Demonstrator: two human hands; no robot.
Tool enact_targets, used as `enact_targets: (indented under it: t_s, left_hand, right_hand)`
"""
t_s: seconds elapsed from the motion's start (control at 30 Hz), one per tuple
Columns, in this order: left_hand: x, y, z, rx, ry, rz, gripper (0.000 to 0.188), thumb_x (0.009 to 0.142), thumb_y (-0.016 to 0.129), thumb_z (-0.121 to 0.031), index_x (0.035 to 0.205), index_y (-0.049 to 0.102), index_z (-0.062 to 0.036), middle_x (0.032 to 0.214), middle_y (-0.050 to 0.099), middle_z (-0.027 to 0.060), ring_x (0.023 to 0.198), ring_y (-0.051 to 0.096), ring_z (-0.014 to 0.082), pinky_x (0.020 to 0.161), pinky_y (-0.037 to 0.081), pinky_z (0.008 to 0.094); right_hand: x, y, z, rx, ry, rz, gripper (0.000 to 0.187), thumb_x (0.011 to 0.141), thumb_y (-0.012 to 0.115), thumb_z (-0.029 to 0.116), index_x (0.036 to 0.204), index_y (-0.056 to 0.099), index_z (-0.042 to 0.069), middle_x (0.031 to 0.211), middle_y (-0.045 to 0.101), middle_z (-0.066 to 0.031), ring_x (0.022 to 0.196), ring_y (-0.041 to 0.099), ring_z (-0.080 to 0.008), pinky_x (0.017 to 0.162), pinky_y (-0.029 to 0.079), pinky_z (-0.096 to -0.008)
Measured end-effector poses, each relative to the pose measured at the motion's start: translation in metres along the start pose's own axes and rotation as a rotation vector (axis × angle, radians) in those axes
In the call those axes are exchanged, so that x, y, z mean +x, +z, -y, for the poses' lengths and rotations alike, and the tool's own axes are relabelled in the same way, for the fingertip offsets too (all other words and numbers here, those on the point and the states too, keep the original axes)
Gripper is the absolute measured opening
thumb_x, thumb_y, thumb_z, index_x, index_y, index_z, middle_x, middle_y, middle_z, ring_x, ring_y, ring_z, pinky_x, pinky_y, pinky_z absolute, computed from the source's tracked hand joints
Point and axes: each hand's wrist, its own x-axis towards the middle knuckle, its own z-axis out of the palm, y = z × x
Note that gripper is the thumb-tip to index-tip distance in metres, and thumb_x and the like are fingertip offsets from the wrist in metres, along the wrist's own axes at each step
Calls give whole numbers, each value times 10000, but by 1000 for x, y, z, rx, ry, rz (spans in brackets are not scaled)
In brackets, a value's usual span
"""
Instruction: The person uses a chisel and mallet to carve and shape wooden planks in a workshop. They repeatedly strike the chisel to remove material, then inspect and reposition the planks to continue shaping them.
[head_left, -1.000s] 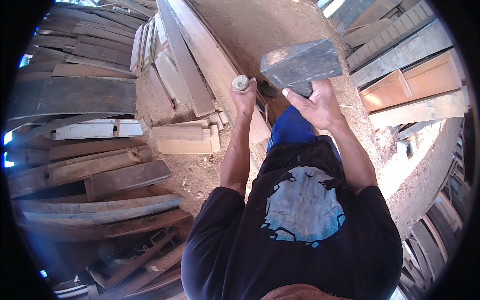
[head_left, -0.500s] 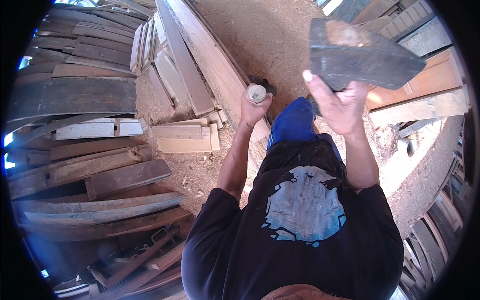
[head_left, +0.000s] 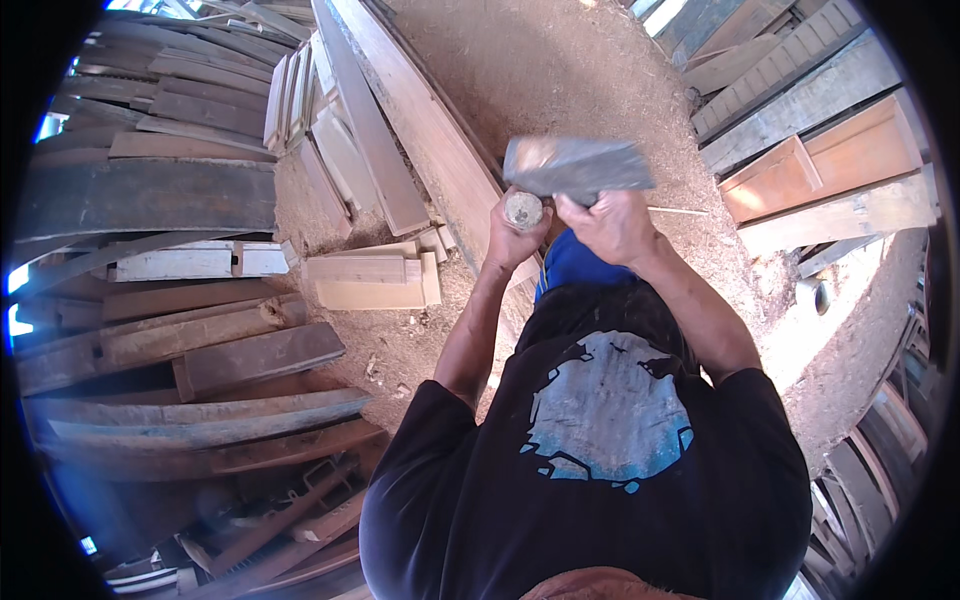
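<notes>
Since I'm only watching this from afar through the head cam, I'll take it left to right. The left hand (head_left: pixel 512 238) is wrapped snugly around a thick handle (head_left: pixel 523 209), its round, battered end pointing up at me. My guess is that it's held upright like that so the butt stays exposed above the fist. What's on the lower end I can't tell, the fist hides it. Just right of that, the right hand (head_left: pixel 612 228) has a firm grip on a mallet (head_left: pixel 585 168), close up under the big dark head, probably for control. The head is blurred, its left end right by the handle, and I can't tell if they touch. The knee in blue trousers (head_left: pixel 580 265) sits just below, maybe for bracing.

As for the room, worn boards (head_left: pixel 145 195) are piled all down the left, I'd say laid flat to save space. Next come some short pale boards (head_left: pixel 365 285) on the ground, then a long plank (head_left: pixel 435 125) slanting up and away behind the left fist. The floor (head_left: pixel 470 50) is brown and strewn with shavings. Over on the right there's an orange-brown panel (head_left: pixel 865 145) among more timber, with a small ring-shaped thing (head_left: pixel 812 295) below it
</notes>
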Motion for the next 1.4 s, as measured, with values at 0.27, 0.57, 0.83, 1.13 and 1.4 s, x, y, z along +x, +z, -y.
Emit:
enact_targets:
  t_s: [0.27,0.57,0.83,1.13,1.4]
  left_hand:
    - [-4,3,2,15,-12,-102,220,826,753,-69,1007,633,-27,912,699,35,849,655,109,760,534,279]
    - [45,10,23,55,-19,-227,218,827,790,-75,904,588,-43,807,629,-4,735,579,86,670,507,269]
    - [68,4,-34,258,5,-86,273,814,831,-113,882,573,-56,794,624,-12,727,570,74,656,503,261]
    - [74,-2,-4,197,3,-88,255,811,823,-92,889,582,-63,794,622,-13,729,573,73,669,510,264]
    - [73,-7,-1,204,2,-65,245,813,815,-95,888,583,-67,795,624,-15,732,576,75,667,510,267]
  right_hand:
    - [-5,-18,-5,-229,265,285,199,823,685,170,912,650,-4,830,696,-215,829,695,-399,732,530,-478]
    - [2,-41,24,234,266,-10,233,862,694,128,1055,682,-2,947,719,-148,856,691,-242,803,529,-367]
    - [10,-72,36,357,239,-228,186,852,704,-9,1035,677,4,962,695,-39,859,631,-106,774,526,-294]
    - [8,-79,30,441,266,-287,162,877,708,-10,1032,671,19,936,685,-21,832,626,-82,729,521,-264]
    - [10,-81,24,445,269,-307,156,884,717,15,1032,671,11,931,685,-24,815,620,-81,725,516,-262]
